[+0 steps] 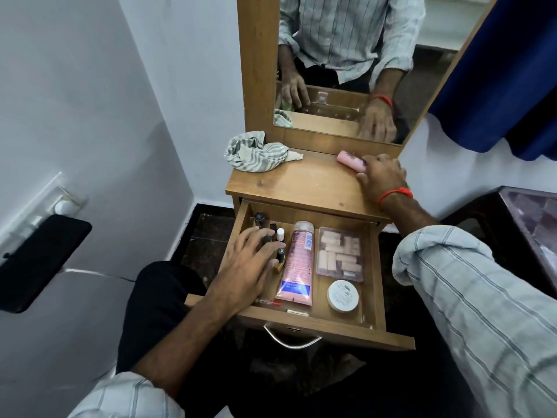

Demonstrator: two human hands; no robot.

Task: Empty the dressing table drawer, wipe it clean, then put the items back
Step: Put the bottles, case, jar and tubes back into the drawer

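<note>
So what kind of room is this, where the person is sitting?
Probably a bedroom or dressing corner at home. There is a wooden dressing table with a tall mirror, and its open drawer holds make-up things such as a pink tube and small bottles.

Dim, soft indoor light, mild blur, wide-angle bending at edges (esp. corners).

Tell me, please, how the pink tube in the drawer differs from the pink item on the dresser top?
The pink tube lies inside the open drawer, untouched; the small pink item lies on the dresser top, with the right hand on its end. The tube looks longer, with blue labels; the small item looks shorter and plainer. The tube runs front to back; the small item lies slantwise. Both are pink and lie flat.
</note>
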